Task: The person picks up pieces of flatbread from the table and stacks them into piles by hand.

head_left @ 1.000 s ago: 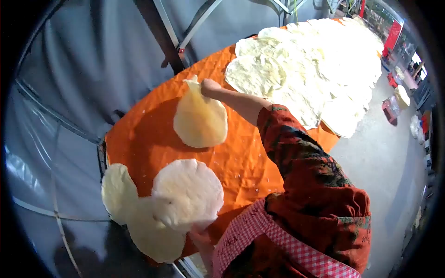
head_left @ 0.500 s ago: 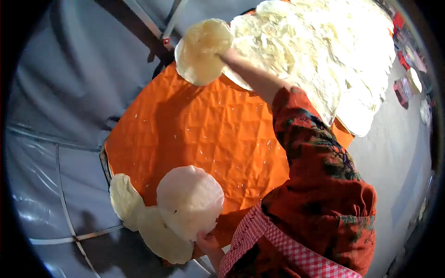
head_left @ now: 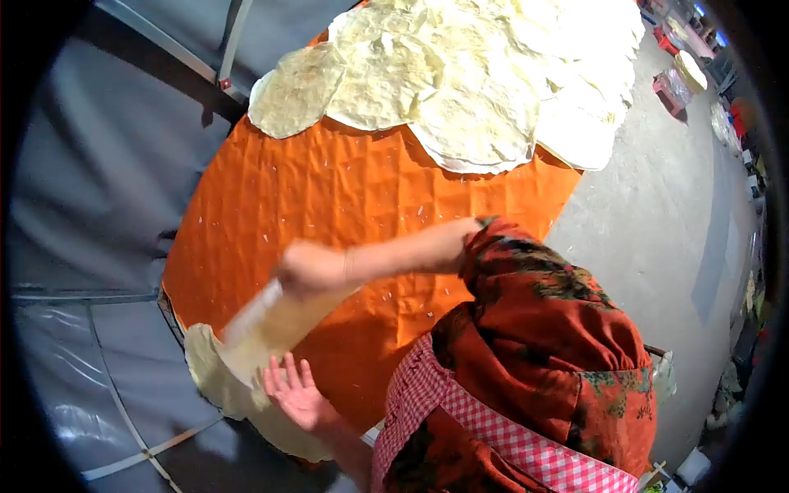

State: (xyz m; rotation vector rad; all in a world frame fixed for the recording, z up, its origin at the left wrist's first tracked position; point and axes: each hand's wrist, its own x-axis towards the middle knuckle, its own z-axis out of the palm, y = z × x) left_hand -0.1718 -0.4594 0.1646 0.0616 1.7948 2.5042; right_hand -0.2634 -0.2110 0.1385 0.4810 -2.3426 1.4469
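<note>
My right hand grips the upper edge of a thin round flatbread, which hangs tilted and blurred over the orange cloth. Just below it my left hand is palm up with its fingers spread, holding nothing. Beneath, at the near left corner of the cloth, lie pale flatbreads that stick out past its edge. Another round flatbread lies flat at the far left, beside a broad spread of overlapping flatbreads.
A grey tarp wall with metal bars borders the cloth on the left. Grey floor runs along the right, with a red container and bags farther off.
The flatbread from my right hand now lies at the far left. That hand has come back and holds the near flatbread, while my left hand has let go and opened.
</note>
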